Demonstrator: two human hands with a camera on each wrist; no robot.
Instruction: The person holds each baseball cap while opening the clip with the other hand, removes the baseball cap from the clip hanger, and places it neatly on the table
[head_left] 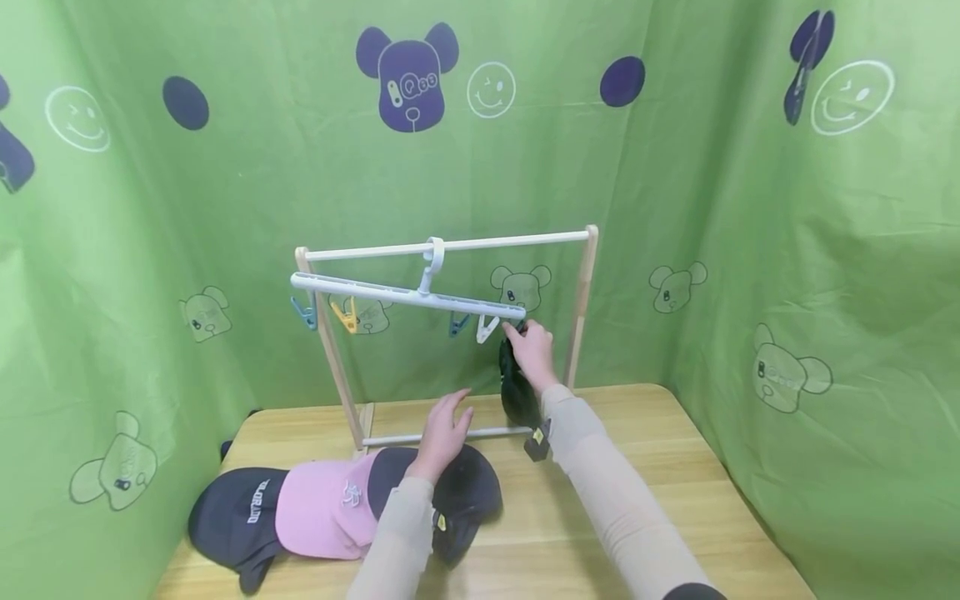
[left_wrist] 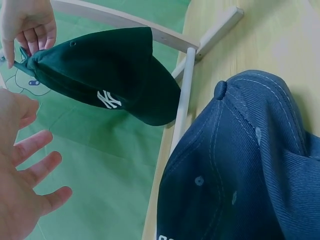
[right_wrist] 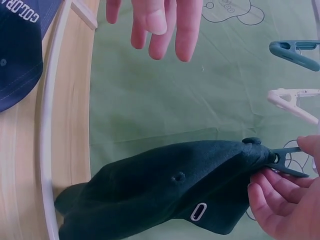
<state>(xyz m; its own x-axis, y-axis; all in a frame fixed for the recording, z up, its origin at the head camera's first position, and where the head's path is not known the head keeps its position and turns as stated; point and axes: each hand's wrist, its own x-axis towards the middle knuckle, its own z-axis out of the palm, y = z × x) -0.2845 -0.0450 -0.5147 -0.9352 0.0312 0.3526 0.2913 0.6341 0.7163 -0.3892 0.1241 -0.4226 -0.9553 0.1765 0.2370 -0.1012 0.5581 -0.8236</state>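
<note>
A dark green baseball cap with a white NY logo hangs brim down from a dark green hanger clip at the hanger's right end. My right hand pinches that clip, thumb on one side and fingers on the other, beside the cap's crown. The pale blue clip hanger is hooked over the rack's top bar and tilts down to the right. My left hand is held in the air left of the cap, fingers spread and holding nothing.
The wooden rack stands on the table. A navy cap, a pink cap and a dark cap lie at front left. Blue, yellow, teal and white clips hang along the hanger.
</note>
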